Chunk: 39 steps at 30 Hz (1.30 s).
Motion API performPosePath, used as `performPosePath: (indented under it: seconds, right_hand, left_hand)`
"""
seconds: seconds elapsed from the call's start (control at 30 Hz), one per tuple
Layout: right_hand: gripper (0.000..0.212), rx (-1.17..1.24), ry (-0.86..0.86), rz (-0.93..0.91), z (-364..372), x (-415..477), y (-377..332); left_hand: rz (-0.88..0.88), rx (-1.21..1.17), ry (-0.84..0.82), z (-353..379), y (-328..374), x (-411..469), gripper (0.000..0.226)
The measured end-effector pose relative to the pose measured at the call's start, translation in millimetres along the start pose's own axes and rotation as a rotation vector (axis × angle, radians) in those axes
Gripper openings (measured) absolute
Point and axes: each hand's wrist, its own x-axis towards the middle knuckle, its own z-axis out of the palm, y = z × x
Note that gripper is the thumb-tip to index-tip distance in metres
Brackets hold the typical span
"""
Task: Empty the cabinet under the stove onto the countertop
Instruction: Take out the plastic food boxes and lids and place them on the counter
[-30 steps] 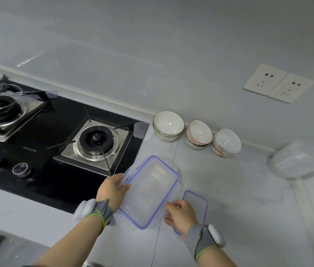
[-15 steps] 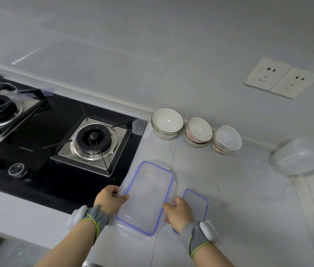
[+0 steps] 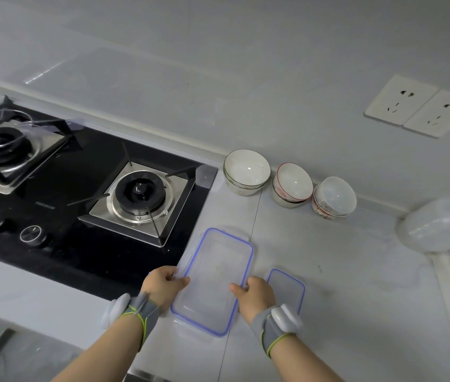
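pale grey countertop point(image 3: 350, 293), black glass stove point(image 3: 85, 252) | left hand point(image 3: 163, 285), right hand point(image 3: 257, 295) each grip clear blue-rimmed plastic lid point(image 3: 215, 282) | stove's left burner cut off

Both forearms reach forward, the left grip point(image 3: 164, 282) and right grip point(image 3: 255, 292) pinching opposite long edges of the clear lid point(image 3: 212, 285).

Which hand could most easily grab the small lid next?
Probably the right hand: it grips the right edge of the big lid, directly beside the small lid. The left hand holds the opposite edge, on the stove side.
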Motion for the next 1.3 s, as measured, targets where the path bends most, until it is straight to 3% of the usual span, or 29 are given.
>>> performPosePath:
  seconds: [0.1, 0.23, 0.33, 0.4, 0.47, 0.53, 0.57, 0.77, 0.9, 1.1, 1.3]
  right_hand:
    - [0.046, 0.118, -0.006, 0.008, 6, 7, 4]
    - [0.043, 0.167, -0.026, 0.023, 11, 16, 13]
    - [0.041, 0.203, -0.020, 0.024, 12, 17, 14]
    - [0.040, 0.214, -0.012, 0.019, 13, 18, 16]
    - [0.039, 0.236, -0.005, 0.015, 16, 20, 18]
    - [0.039, 0.270, -0.005, 0.017, 19, 23, 21]
    - [0.041, 0.286, -0.006, 0.017, 21, 26, 23]
    - [0.041, 0.304, -0.019, 0.014, 23, 30, 25]
    - [0.056, 0.325, -0.028, 0.016, 24, 32, 28]
    - [0.032, 0.290, -0.045, 0.025, 12, 18, 17]
    - [0.027, 0.339, -0.057, 0.031, 3, 8, 7]
  left_hand:
    - [0.010, 0.003, -0.003, 0, 0, 0, 0.010]
    - [-0.012, -0.006, -0.018, 1, 0, 1, 0.026]
    - [0.007, -0.003, -0.025, 0, 3, -2, 0.002]
    - [0.033, 0.011, -0.019, 2, 3, -2, 0.017]
    - [0.045, 0.006, 0.010, 2, 2, -2, 0.006]
    - [0.052, 0.040, 0.080, 4, -1, -1, 0.050]
    - [0.068, 0.026, 0.126, 4, -1, -4, 0.057]
    - [0.110, -0.037, 0.189, 11, -3, -9, 0.030]
    - [0.114, -0.053, 0.154, 8, -2, -6, 0.024]
    - [0.108, -0.033, 0.136, 4, 0, -3, 0.021]
    - [0.097, -0.052, 0.111, 2, 1, -3, 0.021]
